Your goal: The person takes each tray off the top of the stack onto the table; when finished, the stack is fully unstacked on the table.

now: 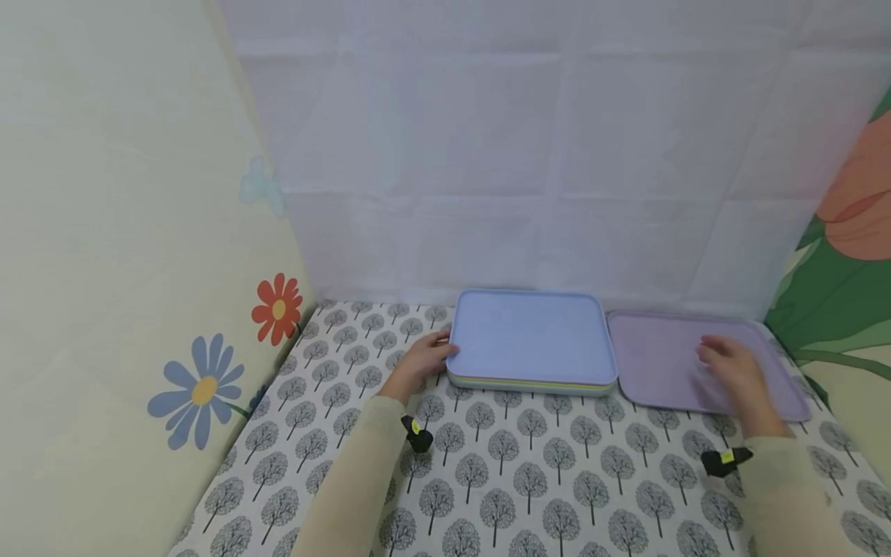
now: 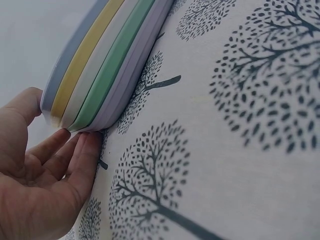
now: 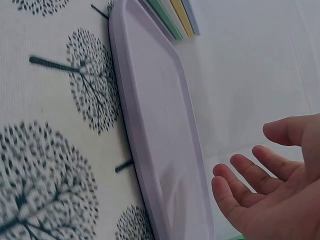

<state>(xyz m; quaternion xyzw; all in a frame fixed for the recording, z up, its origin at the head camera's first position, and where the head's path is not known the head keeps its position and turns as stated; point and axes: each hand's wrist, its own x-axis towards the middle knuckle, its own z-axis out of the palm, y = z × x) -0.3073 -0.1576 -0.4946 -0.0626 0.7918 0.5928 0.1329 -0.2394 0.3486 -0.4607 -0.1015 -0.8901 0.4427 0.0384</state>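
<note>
A stack of rectangular trays [image 1: 532, 336] lies on the cloth, light blue on top. Yellow, white, green and purple edges show beneath the blue in the left wrist view. My left hand [image 1: 423, 360] holds the stack by its left side, thumb [image 2: 31, 102] at the blue rim and fingertips [image 2: 92, 142] by the lower trays. To the right lies a purple tray [image 1: 668, 363], close beside the stack. Above its right part hovers my right hand [image 1: 739, 375], fingers relaxed and slightly bent, with nothing in it.
A white cloth [image 1: 487, 162] patterned with folds hangs behind the trays. Flowered panels stand at the left [image 1: 139, 255] and right [image 1: 845, 302]. The tablecloth [image 1: 529, 472] with printed trees spreads in front and to the left of the stack.
</note>
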